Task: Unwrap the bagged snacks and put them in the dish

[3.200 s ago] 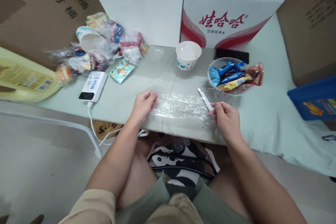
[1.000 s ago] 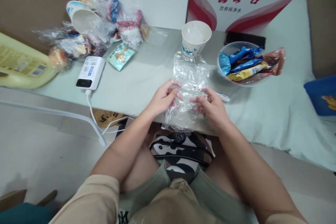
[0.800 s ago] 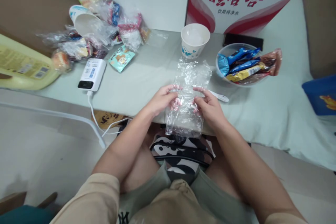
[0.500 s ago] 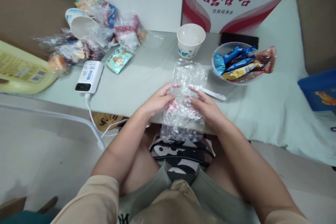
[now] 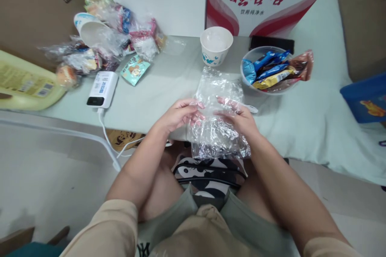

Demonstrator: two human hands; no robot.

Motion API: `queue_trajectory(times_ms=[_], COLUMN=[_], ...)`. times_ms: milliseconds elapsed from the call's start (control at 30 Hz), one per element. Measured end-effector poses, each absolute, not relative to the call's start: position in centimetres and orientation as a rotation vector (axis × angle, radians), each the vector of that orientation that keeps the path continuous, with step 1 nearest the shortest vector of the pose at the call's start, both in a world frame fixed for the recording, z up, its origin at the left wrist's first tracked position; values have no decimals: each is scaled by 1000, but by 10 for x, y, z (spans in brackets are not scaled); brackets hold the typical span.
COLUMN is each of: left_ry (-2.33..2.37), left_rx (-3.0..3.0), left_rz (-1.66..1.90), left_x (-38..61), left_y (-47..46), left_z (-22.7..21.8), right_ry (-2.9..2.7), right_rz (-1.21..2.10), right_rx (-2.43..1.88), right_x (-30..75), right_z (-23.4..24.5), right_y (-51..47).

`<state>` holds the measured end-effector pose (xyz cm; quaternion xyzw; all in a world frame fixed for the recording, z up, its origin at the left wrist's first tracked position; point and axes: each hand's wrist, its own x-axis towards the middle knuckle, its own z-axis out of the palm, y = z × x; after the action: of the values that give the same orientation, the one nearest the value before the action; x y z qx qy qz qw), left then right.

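Observation:
A crinkled clear plastic bag [image 5: 218, 128] spreads between my hands, its lower end hanging past the table's front edge. My left hand [image 5: 181, 114] has its bent fingers closed on the bag's left side. On the right side, my right hand [image 5: 237, 114] grips the bag, its fingers partly covered by shiny film. A white plastic spoon [image 5: 252, 109] shows only in part beside the right hand. Just beyond the bag stands a paper cup [image 5: 216, 46] with blue leaf prints. To its right sits a clear bowl [image 5: 273, 92] of wrapped snacks [image 5: 273, 68].
At the left are a power bank [image 5: 102, 88] with a cable, a green snack packet [image 5: 135, 70], a heap of wrapped snacks [image 5: 90, 58] with a tipped paper cup [image 5: 90, 32], and a yellow jug [image 5: 27, 82]. A white and red carton [image 5: 265, 0] stands behind.
The bag is spread wider and shifted slightly right, covering more of the spoon. My left fingers have drawn closer together, and the right hand has moved a little rightward.

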<state>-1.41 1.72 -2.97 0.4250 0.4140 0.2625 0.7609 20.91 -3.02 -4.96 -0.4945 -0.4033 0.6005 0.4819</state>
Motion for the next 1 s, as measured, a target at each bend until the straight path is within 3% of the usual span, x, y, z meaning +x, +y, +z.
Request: queue_trajectory(times_ms=[267,400,700,833,1000], left_ry=[1054,1125,1189,1059,832], left_rx=[1215,1540,1496,1335,1187], left_rz=[586,534,753,855,784], left_x=[-14,-12,-13,-12,-17], left_y=[19,15,18,18,14], left_z=[-30,-28,-36,-35,-27], right_ry=[-1245,-1451,-2123,-1895,-1460], right_rz=[1089,959,412,485,984], right_rx=[-987,-1078,-1496,-1497,-1207], right_x=[217,219,214,214,213], right_z=[-58,-53,-53,-54,-57], right_y=[-30,-38,-40,-40,-39])
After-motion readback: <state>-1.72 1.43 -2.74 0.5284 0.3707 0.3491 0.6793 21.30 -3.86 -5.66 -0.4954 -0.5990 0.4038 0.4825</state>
